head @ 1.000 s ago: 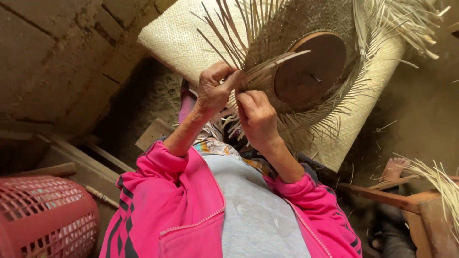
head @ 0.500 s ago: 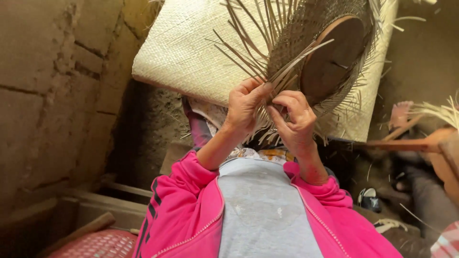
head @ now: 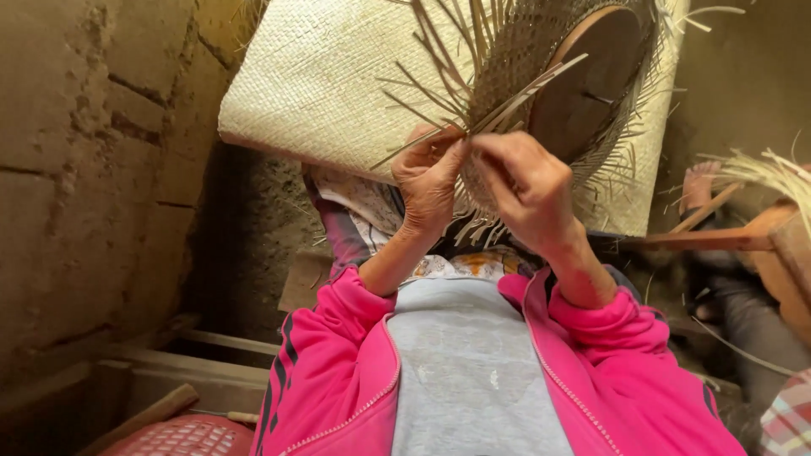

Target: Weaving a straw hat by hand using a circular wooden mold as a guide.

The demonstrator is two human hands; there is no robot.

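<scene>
Loose straw strips (head: pixel 473 127) of a half-woven hat (head: pixel 515 67), stretched over a round wooden block (head: pixel 591 80) above the lap, are pinched by left hand (head: pixel 431 181) and right hand (head: pixel 528 186), keeping the weave taut.

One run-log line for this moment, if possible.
left hand: pinches straw strands | right hand: grips strands | woven straw piece over round wooden form

Right hand (head: pixel 528 190) now over the straw strands (head: pixel 473 127)
</scene>
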